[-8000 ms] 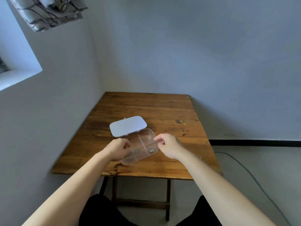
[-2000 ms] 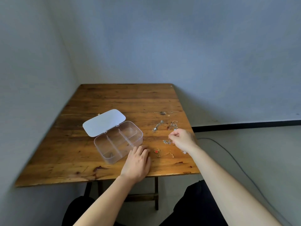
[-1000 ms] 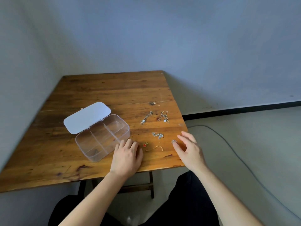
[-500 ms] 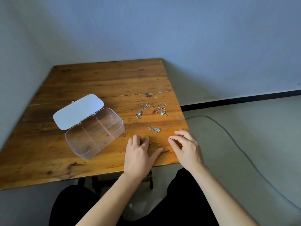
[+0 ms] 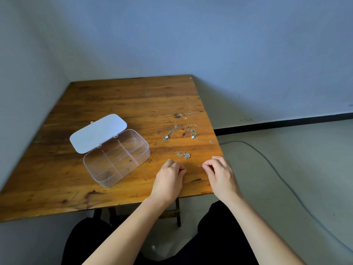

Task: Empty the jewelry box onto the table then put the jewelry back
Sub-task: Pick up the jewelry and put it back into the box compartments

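Observation:
The clear plastic jewelry box (image 5: 116,157) lies on the wooden table (image 5: 124,96) with its white lid (image 5: 98,132) folded open behind it; its compartments look empty. Right of it lie two chains with pale stones (image 5: 170,133) (image 5: 192,131) and a small silver chain (image 5: 183,155). My left hand (image 5: 170,178) is curled near the front edge, fingertips pinched on a thin gold chain (image 5: 188,172), most of it hidden under the hand. My right hand (image 5: 219,173) pinches a small silver piece (image 5: 199,166) at the table's right front corner.
The table stands in a corner, with walls at the left and back. Its right edge (image 5: 214,134) runs close to the jewelry. A dark cable (image 5: 267,159) lies on the floor to the right. My dark-clothed legs are below the front edge.
My left hand has curled its fingers shut on the gold chain where it lay flat before. My right hand has closed its fingertips on the small silver piece. The view has shifted slightly.

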The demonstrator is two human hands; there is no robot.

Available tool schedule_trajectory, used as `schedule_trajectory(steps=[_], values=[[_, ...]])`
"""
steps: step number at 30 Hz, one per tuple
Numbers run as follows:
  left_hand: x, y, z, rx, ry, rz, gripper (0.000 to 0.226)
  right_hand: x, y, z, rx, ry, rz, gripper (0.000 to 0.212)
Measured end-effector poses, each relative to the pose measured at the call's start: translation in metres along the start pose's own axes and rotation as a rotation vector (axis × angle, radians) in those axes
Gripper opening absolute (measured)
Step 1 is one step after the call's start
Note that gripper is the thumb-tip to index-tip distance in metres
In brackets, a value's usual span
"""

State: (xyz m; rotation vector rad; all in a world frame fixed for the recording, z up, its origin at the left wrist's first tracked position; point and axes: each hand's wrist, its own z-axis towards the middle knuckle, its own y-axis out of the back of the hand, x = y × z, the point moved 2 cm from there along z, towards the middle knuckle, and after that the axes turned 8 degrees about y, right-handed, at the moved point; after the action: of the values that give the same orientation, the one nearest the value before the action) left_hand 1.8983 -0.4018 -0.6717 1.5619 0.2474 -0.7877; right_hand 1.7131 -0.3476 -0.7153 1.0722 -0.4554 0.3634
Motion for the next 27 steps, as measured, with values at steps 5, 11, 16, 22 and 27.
schedule_trajectory(steps=[5, 11, 16, 22, 27], values=[[0.010, 0.043, -0.007, -0.142, 0.012, -0.214, 0.009, 0.003, 0.004, 0.013, 0.023, -0.151, 0.139, 0.009], [0.025, 0.110, -0.001, -0.125, 0.202, -0.815, 0.011, 0.045, 0.008, 0.047, -0.062, -0.341, 0.490, 0.016], [0.043, 0.159, 0.000, -0.263, 0.203, -0.862, 0.008, 0.106, 0.006, 0.079, -0.098, -0.316, 0.798, 0.012], [0.068, 0.196, -0.004, -0.342, 0.204, -0.910, 0.009, 0.181, 0.011, 0.115, -0.108, -0.223, 1.042, 0.010], [0.085, 0.204, -0.012, -0.393, 0.239, -0.867, 0.009, 0.230, 0.009, 0.133, -0.039, -0.173, 1.127, 0.013]])
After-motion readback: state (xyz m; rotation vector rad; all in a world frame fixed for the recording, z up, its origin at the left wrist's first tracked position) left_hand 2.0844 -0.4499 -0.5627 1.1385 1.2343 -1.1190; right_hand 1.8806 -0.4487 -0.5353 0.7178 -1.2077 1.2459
